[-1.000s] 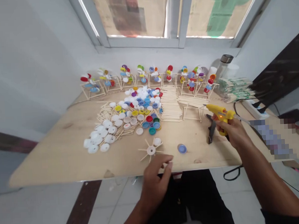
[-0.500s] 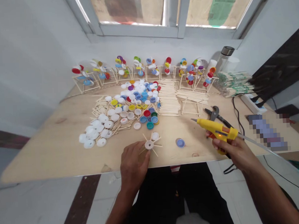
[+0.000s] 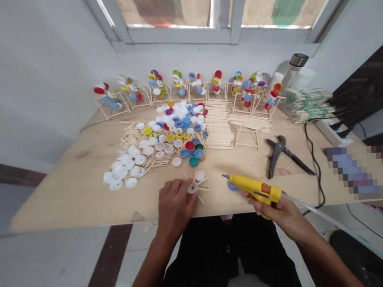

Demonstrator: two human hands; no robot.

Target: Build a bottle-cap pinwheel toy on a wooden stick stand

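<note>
**Left fingers on spoke wheel, right fingers round glue gun**

My left fingers [image 3: 183, 191] pinched the hub of the spoke wheel [image 3: 193, 188], a pale cap with thin sticks fanning out. It sat at the near edge of the desk [image 3: 68, 188], and I judged the grip was there to stop it sliding. One spoke carried a white cap [image 3: 200, 175]. My left hand [image 3: 174, 206] hung partly off the desk edge.

My right fingers [image 3: 262, 205] were clenched round the handle of the yellow glue gun [image 3: 254, 189], with my right hand [image 3: 280, 213] below the desk line. The nozzle aimed left toward the wheel, near it but apart. An orange lamp glowed on the gun's side, so it was probably hot. A blue cap [image 3: 229, 186] lay just behind the barrel, partly hidden.

The pliers [image 3: 277, 152] lay to the right, well apart from both hands. Farther back were the loose caps [image 3: 165, 138], a stick pile [image 3: 218, 125] and a stick frame [image 3: 249, 134], seemingly grouped by kind. The cap-and-stick models [image 3: 182, 86] stood in a row along the wall, out of the working space.

Writing: the stick packs [image 3: 308, 103] had green print too small to read. No brand was legible on the gun.
</note>
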